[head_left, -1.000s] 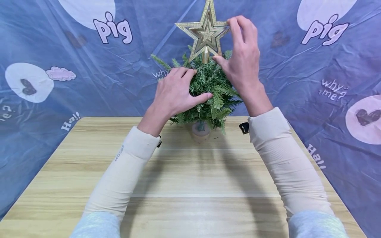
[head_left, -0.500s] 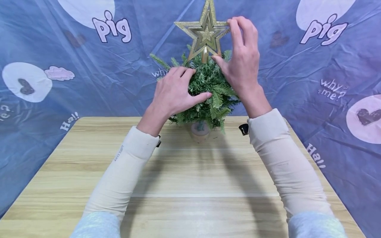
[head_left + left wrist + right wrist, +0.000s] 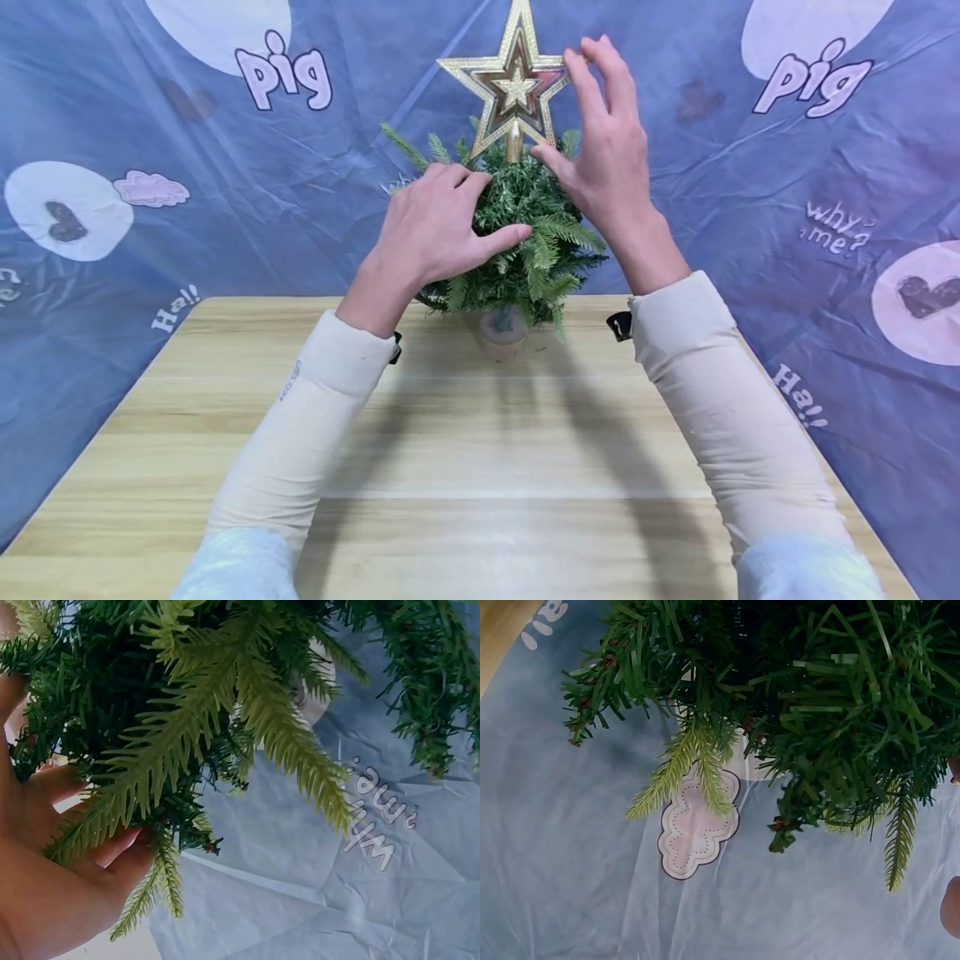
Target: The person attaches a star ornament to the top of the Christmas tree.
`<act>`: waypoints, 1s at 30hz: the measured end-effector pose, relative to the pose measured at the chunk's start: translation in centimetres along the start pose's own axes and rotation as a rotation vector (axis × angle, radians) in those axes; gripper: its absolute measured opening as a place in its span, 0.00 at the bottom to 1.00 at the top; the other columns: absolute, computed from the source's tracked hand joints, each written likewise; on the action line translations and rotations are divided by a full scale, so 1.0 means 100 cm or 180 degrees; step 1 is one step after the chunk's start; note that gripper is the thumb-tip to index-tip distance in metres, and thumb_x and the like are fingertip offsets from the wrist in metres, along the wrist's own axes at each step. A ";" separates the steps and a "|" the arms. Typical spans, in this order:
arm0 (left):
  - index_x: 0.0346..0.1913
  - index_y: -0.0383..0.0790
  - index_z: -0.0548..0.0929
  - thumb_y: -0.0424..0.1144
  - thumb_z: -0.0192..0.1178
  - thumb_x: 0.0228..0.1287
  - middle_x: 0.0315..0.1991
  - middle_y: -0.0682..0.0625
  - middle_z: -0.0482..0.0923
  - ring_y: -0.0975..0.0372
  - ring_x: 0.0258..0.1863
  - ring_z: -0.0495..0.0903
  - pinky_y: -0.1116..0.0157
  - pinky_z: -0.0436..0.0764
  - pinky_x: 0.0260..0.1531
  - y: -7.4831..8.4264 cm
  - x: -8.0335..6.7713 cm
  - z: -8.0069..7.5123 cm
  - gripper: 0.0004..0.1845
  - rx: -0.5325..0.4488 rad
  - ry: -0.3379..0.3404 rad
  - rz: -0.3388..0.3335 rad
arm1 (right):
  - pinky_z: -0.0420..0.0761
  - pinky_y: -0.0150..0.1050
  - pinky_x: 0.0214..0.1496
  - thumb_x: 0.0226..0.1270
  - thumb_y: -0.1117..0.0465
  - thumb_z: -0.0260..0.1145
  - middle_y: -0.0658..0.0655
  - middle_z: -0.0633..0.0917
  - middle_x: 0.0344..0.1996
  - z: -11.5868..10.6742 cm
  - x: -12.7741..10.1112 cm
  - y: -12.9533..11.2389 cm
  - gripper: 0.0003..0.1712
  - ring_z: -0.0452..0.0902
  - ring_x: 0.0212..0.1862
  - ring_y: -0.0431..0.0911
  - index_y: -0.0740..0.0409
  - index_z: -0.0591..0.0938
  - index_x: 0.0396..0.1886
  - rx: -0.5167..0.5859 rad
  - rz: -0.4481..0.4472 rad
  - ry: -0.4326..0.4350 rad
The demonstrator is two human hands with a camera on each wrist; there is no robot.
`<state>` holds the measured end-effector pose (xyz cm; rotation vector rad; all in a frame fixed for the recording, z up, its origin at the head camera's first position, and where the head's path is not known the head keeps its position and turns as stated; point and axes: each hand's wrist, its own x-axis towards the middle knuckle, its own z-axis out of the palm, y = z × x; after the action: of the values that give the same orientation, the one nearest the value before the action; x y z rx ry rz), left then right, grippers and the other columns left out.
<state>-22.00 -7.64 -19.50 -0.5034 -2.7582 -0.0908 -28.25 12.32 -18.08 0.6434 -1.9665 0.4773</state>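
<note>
A gold star tree topper [image 3: 516,87] stands upright at the top of a small green artificial Christmas tree [image 3: 525,200]. Its gold tube goes down to the topmost branches. My right hand [image 3: 611,142] holds the star from the right, index fingertip at the right point and thumb at the lower right point. From the left, my left hand [image 3: 435,221] grips the upper branches, its thumb across the front and its fingers partly hidden behind the greenery. In the left wrist view, fingers [image 3: 124,862] curl in under the light green sprigs. The right wrist view mostly shows branches [image 3: 825,712].
The tree's round pale base [image 3: 502,329] stands near the back edge of a wooden table [image 3: 480,450]. Behind it hangs a blue printed cloth [image 3: 360,83]. A black wrist-camera piece [image 3: 619,326] shows beside the right cuff.
The star has turned slightly and shifted a little left, its inside now showing brighter. My right fingers have straightened somewhat, and my left hand has moved slightly up and left.
</note>
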 end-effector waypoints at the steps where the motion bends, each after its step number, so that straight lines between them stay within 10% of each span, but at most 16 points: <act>1: 0.69 0.50 0.63 0.83 0.31 0.47 0.66 0.50 0.66 0.56 0.66 0.63 0.51 0.75 0.56 0.001 0.000 0.000 0.53 -0.0006 -0.0026 0.0008 | 0.55 0.31 0.73 0.50 0.52 0.74 0.57 0.62 0.69 0.000 -0.001 0.001 0.47 0.46 0.74 0.43 0.56 0.64 0.68 0.0039 0.0024 -0.0010; 17: 0.65 0.53 0.69 0.78 0.38 0.54 0.65 0.55 0.68 0.59 0.67 0.63 0.52 0.69 0.62 -0.006 -0.007 -0.011 0.44 -0.0484 0.0356 0.0119 | 0.50 0.34 0.75 0.52 0.46 0.71 0.61 0.61 0.70 -0.009 -0.006 0.010 0.46 0.47 0.74 0.48 0.56 0.65 0.68 -0.0054 -0.0201 0.0151; 30: 0.55 0.47 0.79 0.65 0.49 0.62 0.55 0.52 0.78 0.58 0.60 0.70 0.54 0.70 0.60 -0.044 -0.028 -0.018 0.30 -0.0882 0.1280 -0.0002 | 0.51 0.36 0.75 0.53 0.47 0.71 0.60 0.65 0.68 -0.021 -0.020 0.017 0.43 0.51 0.73 0.48 0.58 0.68 0.66 0.0100 -0.0183 0.0221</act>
<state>-20.55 -12.92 -18.73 -0.4916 -2.3604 -0.5207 -27.10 15.39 -18.99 0.6924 -1.8735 0.4898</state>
